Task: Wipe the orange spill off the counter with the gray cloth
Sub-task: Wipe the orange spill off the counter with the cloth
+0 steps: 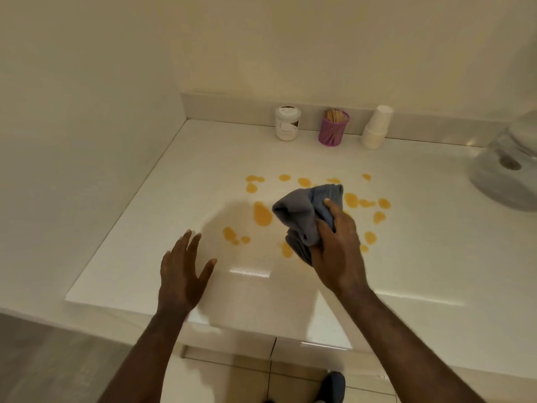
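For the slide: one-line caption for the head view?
Right hand holds the bunched gray cloth over orange spill drops scattered on the white counter; left hand open, empty.

Two bare forearms come into view from the bottom edge; neither carries a sleeve, a watch, a band or a glove as far down as the picture shows them. The left hand (181, 276) is long and narrow, with slim fingers and a thumb set apart from them; its knuckles and tendons show as faint ridges on the back. The right hand (338, 251) is broader across the back, with a short pale nail visible on one fingertip; no ring shows on either hand. Fine hair shows along both forearms; near the bottom edge, a dark rounded shoe (334, 383) shows on the tiled floor.
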### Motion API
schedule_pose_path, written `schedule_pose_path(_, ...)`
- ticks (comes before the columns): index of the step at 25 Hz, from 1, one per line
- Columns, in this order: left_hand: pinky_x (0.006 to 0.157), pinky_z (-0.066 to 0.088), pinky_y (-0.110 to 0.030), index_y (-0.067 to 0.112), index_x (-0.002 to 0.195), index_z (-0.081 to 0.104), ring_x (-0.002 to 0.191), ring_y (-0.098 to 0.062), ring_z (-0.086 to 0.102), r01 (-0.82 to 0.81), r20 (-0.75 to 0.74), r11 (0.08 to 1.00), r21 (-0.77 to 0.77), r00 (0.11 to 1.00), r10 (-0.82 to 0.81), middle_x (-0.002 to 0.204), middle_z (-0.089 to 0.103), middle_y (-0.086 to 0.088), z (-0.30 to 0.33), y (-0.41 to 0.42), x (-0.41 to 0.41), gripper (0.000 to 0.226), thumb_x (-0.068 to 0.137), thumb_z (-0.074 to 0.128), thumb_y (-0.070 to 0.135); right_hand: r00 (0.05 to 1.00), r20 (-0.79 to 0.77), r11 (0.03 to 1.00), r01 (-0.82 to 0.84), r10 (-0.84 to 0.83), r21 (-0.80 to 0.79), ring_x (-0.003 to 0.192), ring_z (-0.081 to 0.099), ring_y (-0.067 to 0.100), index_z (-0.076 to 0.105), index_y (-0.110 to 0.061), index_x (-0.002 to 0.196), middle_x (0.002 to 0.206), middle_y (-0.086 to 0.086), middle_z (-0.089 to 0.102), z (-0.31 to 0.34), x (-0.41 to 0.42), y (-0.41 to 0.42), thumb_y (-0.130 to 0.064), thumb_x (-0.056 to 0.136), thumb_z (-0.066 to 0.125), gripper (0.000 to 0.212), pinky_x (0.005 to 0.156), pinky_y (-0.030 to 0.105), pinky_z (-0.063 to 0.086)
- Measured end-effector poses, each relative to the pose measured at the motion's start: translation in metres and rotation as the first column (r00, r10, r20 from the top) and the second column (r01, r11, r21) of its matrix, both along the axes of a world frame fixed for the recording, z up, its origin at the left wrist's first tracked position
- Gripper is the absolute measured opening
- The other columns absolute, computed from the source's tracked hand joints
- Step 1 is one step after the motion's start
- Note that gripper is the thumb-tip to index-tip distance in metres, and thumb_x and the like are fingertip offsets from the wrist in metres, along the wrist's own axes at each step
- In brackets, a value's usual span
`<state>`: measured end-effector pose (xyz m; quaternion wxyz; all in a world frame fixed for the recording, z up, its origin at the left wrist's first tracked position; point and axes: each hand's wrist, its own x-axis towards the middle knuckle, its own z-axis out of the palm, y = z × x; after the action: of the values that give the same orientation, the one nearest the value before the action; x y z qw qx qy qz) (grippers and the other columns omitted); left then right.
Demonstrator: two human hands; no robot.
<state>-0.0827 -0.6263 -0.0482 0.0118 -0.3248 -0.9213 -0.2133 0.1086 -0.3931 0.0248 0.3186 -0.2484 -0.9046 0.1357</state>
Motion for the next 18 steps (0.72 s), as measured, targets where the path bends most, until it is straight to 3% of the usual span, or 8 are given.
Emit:
schedule_pose_path(4,0.114,0.026,-0.059,0.018,0.147,0.024,0.140,-0.033,0.033,-0.025,0.041,0.999,-0.022,0.999,0.026,0.157,0.028,-0.011,-0.015,0.000,-0.004,0.077,0.087,0.033,0.066,0.977,0.210,0.998,0.041,-0.029,-0.052,0.130,0.046,0.047,0.066,-0.005,0.123,0.147,0.023,0.047,-0.027,-0.009,-0.005,-0.016,0.090,0.070,0.035,0.101,0.057,0.046)
schedule_pose_path(7,0.112,0.029,-0.059,0.019,0.148,0.023,0.137,-0.034,0.037,-0.021,0.033,1.000,-0.016,0.999,0.022,0.157,0.027,-0.011,-0.020,0.000,-0.007,0.077,0.088,0.031,0.067,0.930,0.367,0.996,0.052,-0.024,-0.067,0.145,0.026,0.043,0.064,-0.015,0.127,0.156,0.016,0.038,-0.044,-0.015,-0.003,-0.032,0.098,0.056,0.035,0.112,0.055,0.031)
schedule_pose_path(9,0.113,0.028,-0.058,0.021,0.148,0.023,0.135,-0.034,0.040,-0.028,0.038,1.000,0.001,0.999,0.028,0.157,0.027,-0.009,-0.022,0.000,-0.006,0.077,0.088,0.031,0.067,0.904,0.425,0.994,0.083,-0.045,-0.072,0.149,0.013,0.043,0.054,-0.016,0.138,0.158,0.013,0.035,-0.052,-0.018,-0.005,-0.043,0.097,0.048,0.050,0.119,0.058,0.016)
schedule_pose_path(11,0.114,0.027,-0.056,0.023,0.149,0.021,0.135,-0.035,0.039,-0.039,0.053,0.999,0.016,0.998,0.038,0.158,0.027,-0.007,-0.024,0.000,-0.005,0.077,0.087,0.031,0.067,0.893,0.448,0.995,0.079,-0.043,-0.062,0.151,0.007,0.039,0.043,-0.019,0.148,0.160,0.009,0.032,-0.055,-0.023,-0.007,-0.062,0.094,0.031,0.070,0.123,0.054,-0.001)
schedule_pose_path(14,0.116,0.025,-0.055,0.028,0.151,0.016,0.142,-0.036,0.030,-0.055,0.098,0.998,0.016,0.994,0.053,0.160,0.023,-0.003,-0.026,-0.002,-0.006,0.079,0.086,0.028,0.071,0.899,0.437,0.997,0.022,0.013,-0.073,0.153,0.003,0.034,0.035,-0.029,0.151,0.163,0.003,0.027,-0.057,-0.035,0.000,-0.070,0.092,0.001,0.080,0.122,0.055,-0.006)
schedule_pose_path(16,0.116,0.025,-0.054,0.029,0.151,0.014,0.144,-0.034,0.027,-0.052,0.106,0.998,0.020,0.993,0.050,0.160,0.022,-0.002,-0.027,-0.003,-0.006,0.079,0.086,0.027,0.073,0.849,0.525,0.998,-0.027,0.056,-0.062,0.153,0.000,0.034,0.028,-0.034,0.153,0.165,0.003,0.020,-0.062,-0.043,0.007,-0.069,0.092,0.000,0.075,0.121,0.058,-0.006)
schedule_pose_path(18,0.117,0.022,-0.053,0.030,0.151,0.013,0.145,-0.033,0.026,-0.052,0.115,0.998,0.030,0.992,0.049,0.160,0.022,-0.002,-0.029,-0.004,-0.007,0.080,0.086,0.028,0.073,0.788,0.611,0.998,-0.045,0.068,-0.053,0.153,-0.004,0.035,0.022,-0.040,0.154,0.167,0.003,0.011,-0.072,-0.046,0.010,-0.068,0.094,0.011,0.067,0.119,0.062,-0.006)
